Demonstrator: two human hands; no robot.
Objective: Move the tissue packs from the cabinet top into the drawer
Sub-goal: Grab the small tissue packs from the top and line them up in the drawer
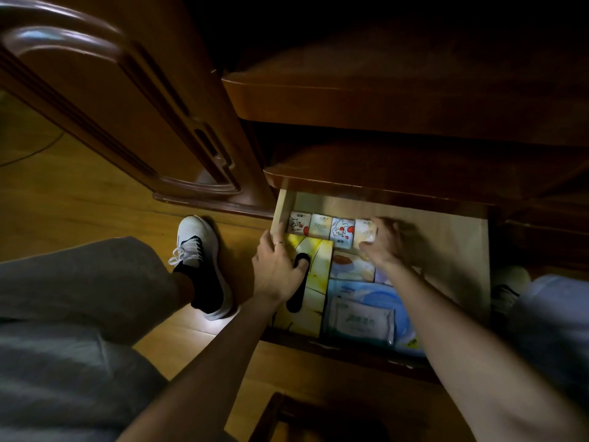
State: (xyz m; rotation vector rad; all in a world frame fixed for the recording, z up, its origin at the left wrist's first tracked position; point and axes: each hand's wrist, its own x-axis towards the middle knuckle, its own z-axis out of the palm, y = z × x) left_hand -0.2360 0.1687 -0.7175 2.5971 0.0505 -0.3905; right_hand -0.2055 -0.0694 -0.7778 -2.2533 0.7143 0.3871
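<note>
Tissue packs [320,227] stand in a row at the back of the open drawer [459,247]. My right hand [384,242] curls round the rightmost pack [364,233]; my left hand [277,269] rests on the yellow box [314,282] just in front.

Wood floor [79,202], lit warm. White sneaker [204,266] with black sock planted on it, just left of the furniture. Carved wooden door panel [105,100] upper left. Grey trouser leg [79,282] lower left.
</note>
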